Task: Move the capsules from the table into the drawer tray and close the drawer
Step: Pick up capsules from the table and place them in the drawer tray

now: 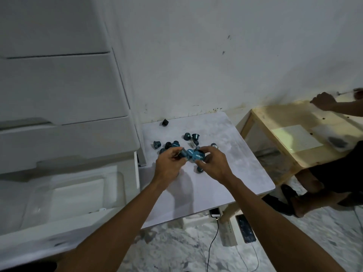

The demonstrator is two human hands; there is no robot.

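Observation:
Several dark teal capsules (191, 137) lie scattered on the small white marbled table (225, 163), with one (165, 122) apart near the wall. My left hand (170, 161) is closed around a capsule (181, 154) above the table. My right hand (213, 163) pinches capsules with blue lids (198, 155), and another capsule (200, 169) lies under it. To the left, the bottom drawer is pulled open, showing its white tray (78, 193).
A white drawer cabinet (59, 91) stands left of the table against the wall. At the right, another person's arm (326, 102) and legs are by a wooden table (290, 130). A phone (215, 212) with cable and a power strip lie on the marbled floor.

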